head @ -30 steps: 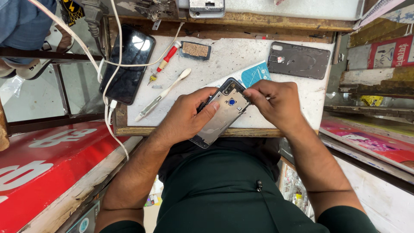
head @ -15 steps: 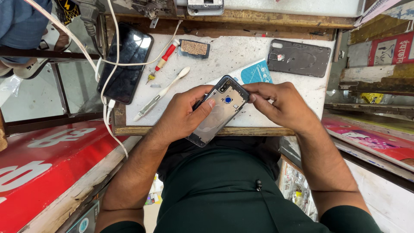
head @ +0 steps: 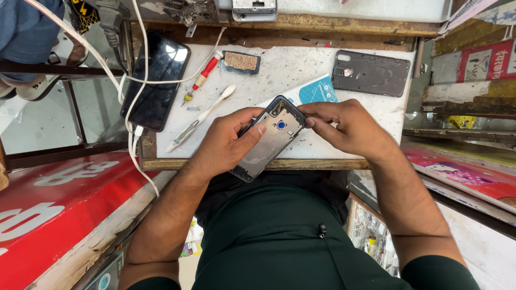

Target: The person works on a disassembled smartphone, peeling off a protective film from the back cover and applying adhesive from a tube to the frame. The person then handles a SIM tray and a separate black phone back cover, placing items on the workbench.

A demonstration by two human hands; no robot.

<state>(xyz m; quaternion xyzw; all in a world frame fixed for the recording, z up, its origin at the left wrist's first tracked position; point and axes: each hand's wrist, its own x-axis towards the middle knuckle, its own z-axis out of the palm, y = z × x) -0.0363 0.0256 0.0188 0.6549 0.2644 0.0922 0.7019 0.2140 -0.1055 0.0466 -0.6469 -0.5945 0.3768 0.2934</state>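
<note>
I hold an opened phone body (head: 270,140), grey with a blue dot inside, tilted above the front edge of the white work board (head: 279,70). My left hand (head: 226,142) grips its left side, thumb lying across the inner face. My right hand (head: 346,126) pinches its upper right corner with the fingertips. A dark back cover (head: 371,72) lies at the board's far right. Behind the phone sits a white and blue packet (head: 317,90).
On the board lie a red-handled screwdriver (head: 201,75), a white toothbrush (head: 200,118) and a small brown-topped block (head: 241,62). A black phone (head: 156,78) on a white cable (head: 141,48) rests at the left. Red signboards (head: 54,209) flank my lap.
The phone body has shifted slightly, and my right fingers have moved up to its top corner. My left thumb now lies across its inner face.
</note>
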